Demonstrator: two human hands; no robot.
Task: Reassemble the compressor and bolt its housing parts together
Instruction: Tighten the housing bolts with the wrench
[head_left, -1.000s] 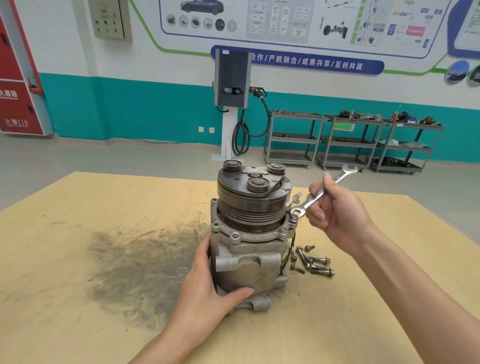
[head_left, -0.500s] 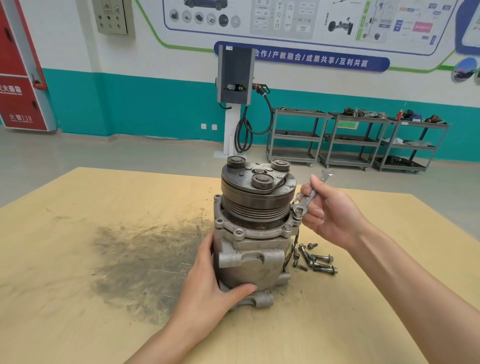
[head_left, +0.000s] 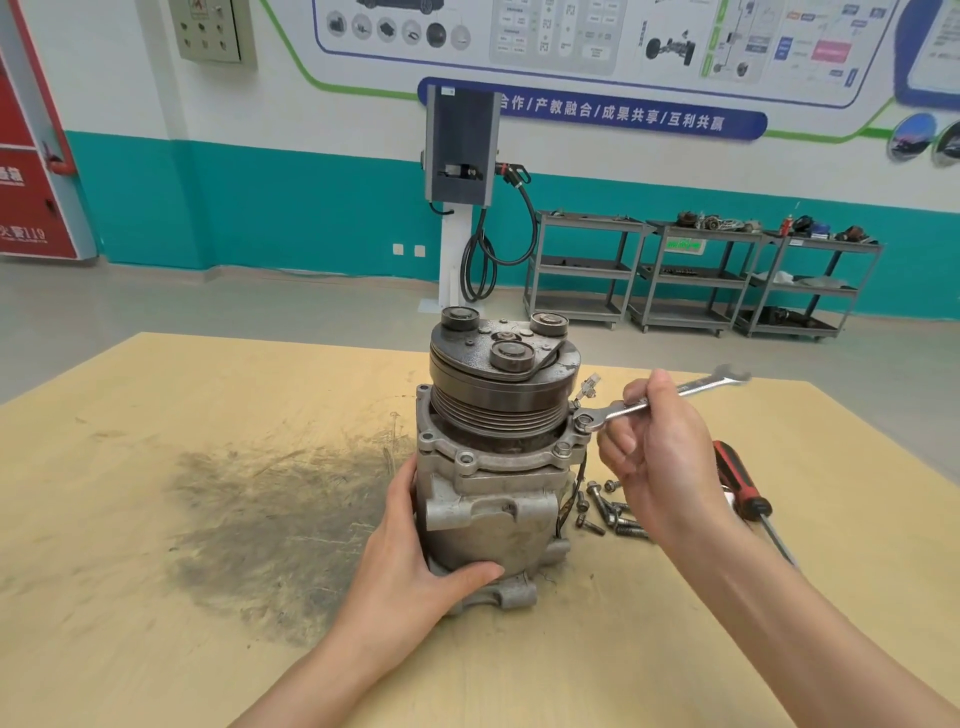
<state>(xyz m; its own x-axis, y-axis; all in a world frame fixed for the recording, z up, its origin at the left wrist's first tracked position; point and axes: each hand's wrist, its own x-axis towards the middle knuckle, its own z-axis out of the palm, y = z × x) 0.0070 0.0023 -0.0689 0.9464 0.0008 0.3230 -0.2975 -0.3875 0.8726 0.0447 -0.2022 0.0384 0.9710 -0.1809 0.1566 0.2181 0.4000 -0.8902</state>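
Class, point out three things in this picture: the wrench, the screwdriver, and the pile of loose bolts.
wrench (head_left: 623, 409), head view, on the shaft beside the ring end.
screwdriver (head_left: 737, 480), head view, on the red and black handle.
loose bolts (head_left: 605, 512), head view, on the middle of the pile.

Landmark: compressor (head_left: 493, 467), upright mid-table (head_left: 156, 649). Left side: open tabletop. Near side: left hand (head_left: 415, 566) wraps base. Right side crowded: right hand (head_left: 660, 457) with wrench (head_left: 649, 402) at flange, loose bolts (head_left: 608, 512) touching tabletop, screwdriver (head_left: 740, 486) beyond.
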